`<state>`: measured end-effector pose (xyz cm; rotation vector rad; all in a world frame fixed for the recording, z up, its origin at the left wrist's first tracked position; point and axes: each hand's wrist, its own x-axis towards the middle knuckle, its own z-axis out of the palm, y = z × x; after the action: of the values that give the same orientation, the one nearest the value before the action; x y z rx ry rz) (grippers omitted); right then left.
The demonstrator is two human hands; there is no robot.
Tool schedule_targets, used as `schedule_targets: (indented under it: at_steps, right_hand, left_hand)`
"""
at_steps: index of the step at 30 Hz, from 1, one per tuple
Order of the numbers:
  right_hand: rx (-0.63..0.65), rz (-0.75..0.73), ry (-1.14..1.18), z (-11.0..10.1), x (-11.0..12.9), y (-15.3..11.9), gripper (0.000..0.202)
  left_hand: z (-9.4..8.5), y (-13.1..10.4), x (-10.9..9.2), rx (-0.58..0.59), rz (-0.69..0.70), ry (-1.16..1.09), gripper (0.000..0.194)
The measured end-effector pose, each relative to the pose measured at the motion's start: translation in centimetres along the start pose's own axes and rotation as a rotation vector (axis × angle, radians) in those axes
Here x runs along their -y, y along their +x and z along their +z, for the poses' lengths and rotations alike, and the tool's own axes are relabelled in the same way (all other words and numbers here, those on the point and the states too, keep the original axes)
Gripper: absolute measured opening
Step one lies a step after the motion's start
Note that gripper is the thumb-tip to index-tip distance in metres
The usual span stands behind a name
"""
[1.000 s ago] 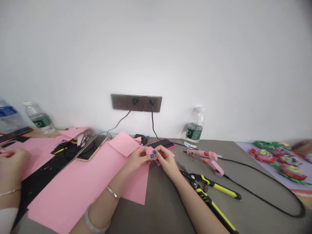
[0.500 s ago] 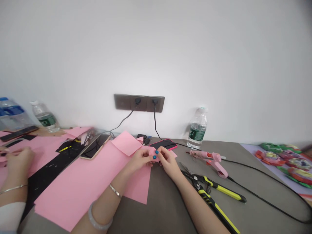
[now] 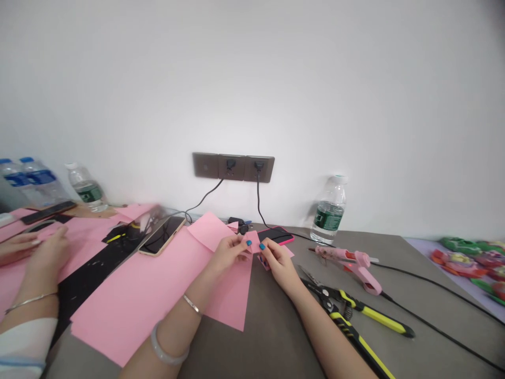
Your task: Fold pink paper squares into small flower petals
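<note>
Between my two hands is a small folded piece of pink paper [image 3: 254, 242], raised over the table. My left hand [image 3: 230, 255] pinches its left side, the thumb lying on top. The thumb and fingers of my right hand [image 3: 276, 259] close on its right edge. Under my left forearm lie large pink paper sheets [image 3: 158, 284], with a smaller pink square [image 3: 209, 230] on top near the far end. Just behind my right hand rests a pink-edged phone [image 3: 278, 235]. Pliers with black and yellow handles [image 3: 347, 305] lie right of my right forearm.
A pink glue gun [image 3: 351, 259] trails its cord to the right. A water bottle [image 3: 329, 210] stands by the wall. Left are a phone [image 3: 162, 237] and another person's hands [image 3: 49, 250] holding pink paper. Colourful paper flowers [image 3: 460, 260] lie far right.
The view has shifted slightly left. My fingertips have moved apart, showing more of the folded pink paper between them. The other person's hands are now more in view.
</note>
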<state>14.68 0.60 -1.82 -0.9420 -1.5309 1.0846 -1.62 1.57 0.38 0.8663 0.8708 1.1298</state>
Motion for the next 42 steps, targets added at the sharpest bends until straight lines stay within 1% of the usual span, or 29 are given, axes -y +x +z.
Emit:
schedule_targets:
  at_steps: [2,6,8,10,13,15,16,18,20,23,26,28,30,35,38,40,42]
  right_hand:
    - [-0.007,0.033,0.025,0.0,0.1,0.0,0.043]
    - [-0.026,0.071,0.058,-0.1,0.4,0.0,0.042]
    - [-0.022,0.080,0.059,-0.1,0.4,0.1,0.042]
    - [-0.015,0.090,0.056,-0.1,0.4,0.1,0.042]
    - [-0.013,0.094,0.055,-0.1,0.2,0.1,0.044]
    - [-0.013,0.094,0.063,-0.1,0.2,0.1,0.045]
    - [-0.012,0.096,0.069,-0.1,0.2,0.1,0.045]
    - [-0.008,0.105,0.076,-0.1,0.2,0.1,0.045]
    - [-0.003,0.111,0.077,-0.1,0.2,0.1,0.044]
    - [0.003,0.109,0.083,-0.2,0.1,0.1,0.042]
    - [0.007,0.111,0.087,-0.2,0.0,0.0,0.042]
    - [0.005,0.113,0.086,-0.2,0.1,0.1,0.042]
    - [0.009,0.114,0.087,-0.2,0.1,0.1,0.043]
    - [0.015,0.118,0.075,-0.3,0.2,0.1,0.041]
    - [0.013,0.113,0.078,-0.2,0.2,0.1,0.041]
    - [0.018,0.112,0.074,-0.2,0.2,0.1,0.041]
    - [0.022,0.111,0.066,-0.2,0.2,0.1,0.040]
  left_hand:
    - [-1.0,0.5,-0.7,-0.112,0.071,-0.077,0.029]
    - [-3.7,1.5,-2.6,-0.407,0.236,-0.285,0.017]
    - [-4.9,1.7,-3.5,-0.527,0.306,-0.376,0.014]
    - [-5.9,1.6,-4.2,-0.613,0.374,-0.444,0.013]
    - [-7.0,1.2,-5.2,-0.707,0.484,-0.517,0.015]
    - [-7.8,1.0,-5.8,-0.762,0.532,-0.561,0.015]
    - [-8.2,1.0,-6.0,-0.785,0.532,-0.580,0.015]
    - [-9.0,1.0,-6.4,-0.808,0.502,-0.609,0.015]
    - [-9.4,1.1,-6.5,-0.797,0.453,-0.617,0.016]
    - [-9.2,1.4,-6.1,-0.732,0.387,-0.592,0.016]
    - [-8.6,1.6,-5.6,-0.652,0.362,-0.533,0.015]
    - [-8.5,1.6,-5.5,-0.625,0.361,-0.490,0.013]
    - [-8.6,1.6,-5.6,-0.621,0.361,-0.454,0.014]
    - [-9.2,1.8,-5.8,-0.643,0.407,-0.400,0.019]
    - [-9.5,2.0,-5.8,-0.685,0.447,-0.375,0.023]
    - [-9.5,1.9,-5.8,-0.696,0.451,-0.365,0.021]
    - [-9.3,1.8,-5.7,-0.671,0.436,-0.358,0.017]
